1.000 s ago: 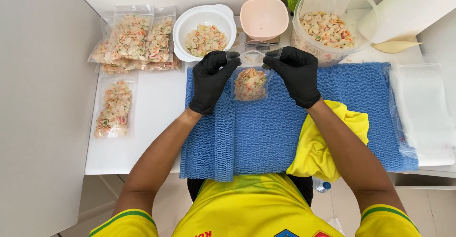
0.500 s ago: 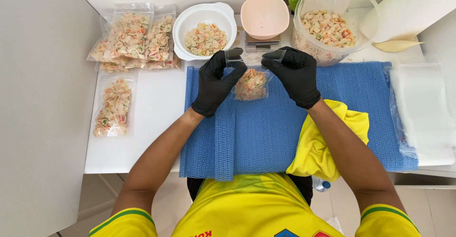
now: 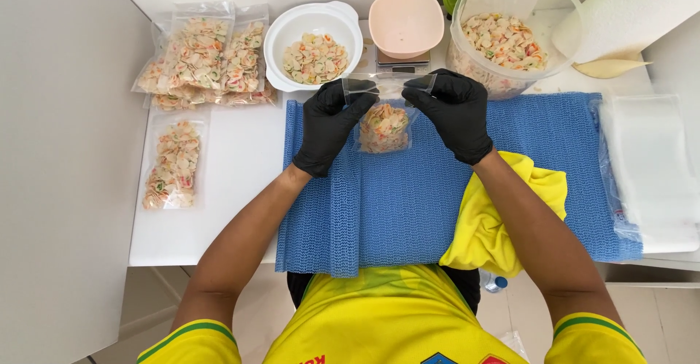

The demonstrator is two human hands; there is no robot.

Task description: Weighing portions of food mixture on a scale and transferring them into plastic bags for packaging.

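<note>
Small clear plastic zip pouch (image 3: 384, 119), part-filled with pale, orange- and green-flecked shell-shaped pasta pieces. Held upright, just above the blue mesh mat, near the mat's 12 o'clock edge. Contents settled in the lower half; upper half clear and flat. Top seal strip stretched level, pinched at its 9 o'clock end by the black-gloved left hand (image 3: 329, 125) and at its 3 o'clock end by the black-gloved right hand (image 3: 453, 112). Whether the seal is fully closed cannot be told.
</note>
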